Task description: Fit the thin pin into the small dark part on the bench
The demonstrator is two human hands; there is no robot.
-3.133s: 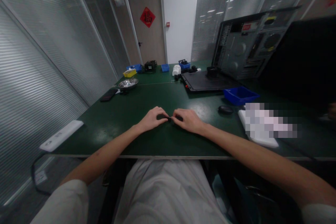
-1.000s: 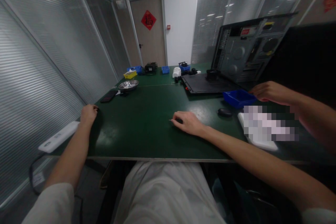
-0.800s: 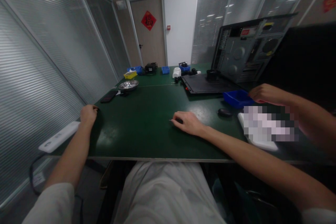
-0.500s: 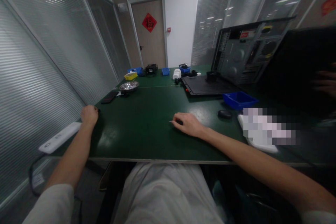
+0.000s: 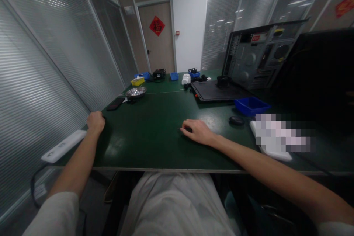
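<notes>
My left hand [image 5: 95, 121] is closed in a fist on the left side of the green table [image 5: 149, 143]. A bit of something dark shows by its fingers, too small to name. My right hand [image 5: 198, 131] rests on the middle of the table, thumb and forefinger pinched together. A thin, light pin-like piece [image 5: 179, 129] sticks out of that pinch to the left. Just beyond the left hand lies a dark phone [image 5: 115, 104]. A black mouse [image 5: 236, 120] sits to the right of my right hand.
A white power strip [image 5: 63, 146] lies by the left forearm. Farther back are a metal bowl [image 5: 135, 92], a yellow tray [image 5: 137, 81] and a black panel [image 5: 212, 91]. On the right stand a blue tray [image 5: 251, 106] and an open computer case [image 5: 254, 57].
The view has shifted very slightly. Both of my hands keep nearly the same place and pose. At the far right edge, another person's blurred hand has mostly gone from sight.
</notes>
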